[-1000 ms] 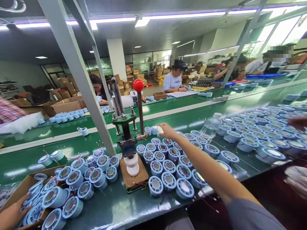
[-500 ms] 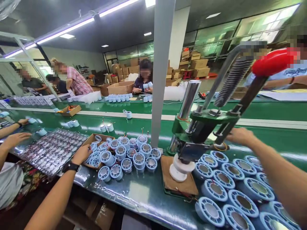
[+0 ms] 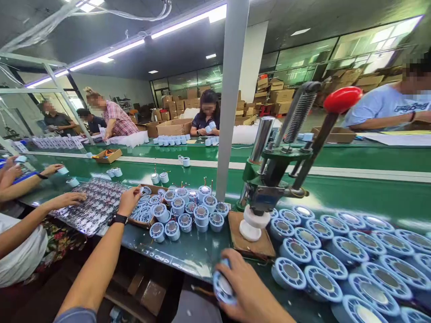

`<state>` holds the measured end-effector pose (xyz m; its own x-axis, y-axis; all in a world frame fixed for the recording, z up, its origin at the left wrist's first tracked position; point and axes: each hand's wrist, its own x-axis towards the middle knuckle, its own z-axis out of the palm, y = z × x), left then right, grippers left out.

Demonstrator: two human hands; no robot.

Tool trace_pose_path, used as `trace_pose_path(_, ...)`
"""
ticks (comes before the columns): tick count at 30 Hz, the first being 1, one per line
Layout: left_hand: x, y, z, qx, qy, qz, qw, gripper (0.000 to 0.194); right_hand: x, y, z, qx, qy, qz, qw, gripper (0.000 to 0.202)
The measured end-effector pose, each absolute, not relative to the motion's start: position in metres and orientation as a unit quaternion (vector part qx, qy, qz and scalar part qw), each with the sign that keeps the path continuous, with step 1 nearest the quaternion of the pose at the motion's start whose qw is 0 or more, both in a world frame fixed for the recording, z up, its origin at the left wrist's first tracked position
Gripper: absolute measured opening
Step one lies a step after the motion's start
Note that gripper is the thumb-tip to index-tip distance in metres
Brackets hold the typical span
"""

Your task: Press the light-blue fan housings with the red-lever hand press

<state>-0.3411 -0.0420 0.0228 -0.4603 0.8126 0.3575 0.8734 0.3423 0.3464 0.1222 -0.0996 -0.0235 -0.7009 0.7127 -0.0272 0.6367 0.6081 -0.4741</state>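
My left hand point(image 3: 129, 202), with a dark wristband, is raised at the edge of a cardboard box of light blue rings point(image 3: 143, 208), its fingertips pinched on a small light blue ring. My right hand point(image 3: 239, 287) is near the front edge of the bench, its fingers wrapped round a light blue round part point(image 3: 223, 285) with a silver centre; wires trail from it. Beyond it stands a green hand press point(image 3: 269, 179) with a red knob and a white round block point(image 3: 251, 229) over a brown board. Many blue round parts point(image 3: 325, 276) fill the bench right of the press.
Several blue parts point(image 3: 201, 214) stand between the box and the press. A grey post point(image 3: 230, 98) rises behind them. At left, a co-worker's hand point(image 3: 69, 199) rests over a sheet of silvery pieces point(image 3: 97, 202). Other people work across the green bench.
My right hand has come from behind the press to the front, now holding a blue part. The press lever has moved away from the hand. My left hand has lifted slightly from the ring box.
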Motion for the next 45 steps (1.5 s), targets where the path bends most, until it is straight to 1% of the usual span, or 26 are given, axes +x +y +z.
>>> trace_pose_path(2,-0.329,-0.054,0.034,-0.511,-0.805,-0.291,0.080,0.026,0.072,-0.099,-0.024,-0.400,-0.886,0.225,0.070,0.047)
trace_pose_path(3,-0.321,-0.065,0.041,-0.512,-0.796,-0.311,0.090,0.028,0.054,-0.096,-0.027,-0.420,-0.880,0.206,0.080,0.051)
trace_pose_path(6,-0.291,-0.113,0.056,-0.532,-0.736,-0.396,0.133,0.029,0.031,-0.087,-0.048,-0.469,-0.858,0.128,0.165,0.065)
trace_pose_path(8,-0.260,-0.152,0.058,-0.565,-0.681,-0.443,0.143,0.027,0.030,-0.083,-0.065,-0.476,-0.845,0.092,0.226,0.062)
trace_pose_path(9,-0.242,-0.170,0.056,-0.595,-0.656,-0.447,0.122,0.024,0.032,-0.082,-0.073,-0.473,-0.840,0.078,0.254,0.054)
trace_pose_path(10,-0.222,-0.185,0.051,-0.637,-0.631,-0.436,0.076,0.021,0.036,-0.080,-0.079,-0.469,-0.836,0.066,0.278,0.046)
trace_pose_path(13,-0.158,-0.207,0.017,-0.760,-0.532,-0.354,-0.117,0.014,0.055,-0.078,-0.090,-0.456,-0.827,0.057,0.323,0.029)
trace_pose_path(14,-0.138,-0.206,0.001,-0.776,-0.514,-0.333,-0.153,0.011,0.063,-0.078,-0.092,-0.448,-0.827,0.062,0.334,0.027)
trace_pose_path(16,-0.105,-0.194,-0.032,-0.773,-0.527,-0.318,-0.156,0.008,0.085,-0.083,-0.097,-0.420,-0.832,0.078,0.355,0.029)
trace_pose_path(19,-0.075,-0.164,-0.072,-0.760,-0.557,-0.311,-0.121,0.016,0.120,-0.098,-0.104,-0.408,-0.823,0.094,0.384,0.037)
trace_pose_path(22,-0.065,-0.138,-0.088,-0.763,-0.551,-0.314,-0.128,0.019,0.150,-0.115,-0.109,-0.450,-0.791,0.095,0.404,0.031)
trace_pose_path(24,-0.063,-0.127,-0.089,-0.752,-0.554,-0.328,-0.142,0.025,0.164,-0.123,-0.109,-0.457,-0.782,0.104,0.412,0.029)
trace_pose_path(27,-0.063,-0.118,-0.088,-0.739,-0.570,-0.322,-0.159,0.042,0.176,-0.128,-0.104,-0.441,-0.781,0.141,0.420,0.029)
trace_pose_path(30,-0.060,-0.114,-0.087,-0.759,-0.570,-0.267,-0.169,0.057,0.179,-0.125,-0.099,-0.436,-0.767,0.185,0.433,0.016)
trace_pose_path(32,-0.056,-0.112,-0.087,-0.759,-0.584,-0.238,-0.164,0.062,0.177,-0.121,-0.098,-0.435,-0.757,0.200,0.445,0.007)
trace_pose_path(35,-0.050,-0.109,-0.085,-0.733,-0.629,-0.220,-0.142,0.066,0.173,-0.116,-0.101,-0.435,-0.744,0.208,0.462,0.015)
trace_pose_path(37,-0.050,-0.109,-0.083,-0.740,-0.619,-0.212,-0.153,0.070,0.171,-0.114,-0.102,-0.433,-0.741,0.215,0.465,0.007)
trace_pose_path(38,-0.050,-0.109,-0.083,-0.754,-0.600,-0.210,-0.166,0.076,0.172,-0.114,-0.103,-0.432,-0.741,0.219,0.466,0.002)
trace_pose_path(40,-0.052,-0.110,-0.084,-0.770,-0.572,-0.217,-0.181,0.088,0.176,-0.115,-0.104,-0.427,-0.741,0.225,0.467,0.021)
trace_pose_path(42,-0.052,-0.111,-0.088,-0.764,-0.578,-0.231,-0.169,0.090,0.181,-0.118,-0.106,-0.425,-0.738,0.227,0.472,0.033)
trace_pose_path(43,-0.052,-0.111,-0.090,-0.756,-0.588,-0.239,-0.159,0.087,0.182,-0.119,-0.107,-0.426,-0.736,0.227,0.475,0.036)
trace_pose_path(45,-0.049,-0.110,-0.093,-0.736,-0.608,-0.258,-0.149,0.073,0.182,-0.122,-0.108,-0.443,-0.725,0.227,0.476,0.039)
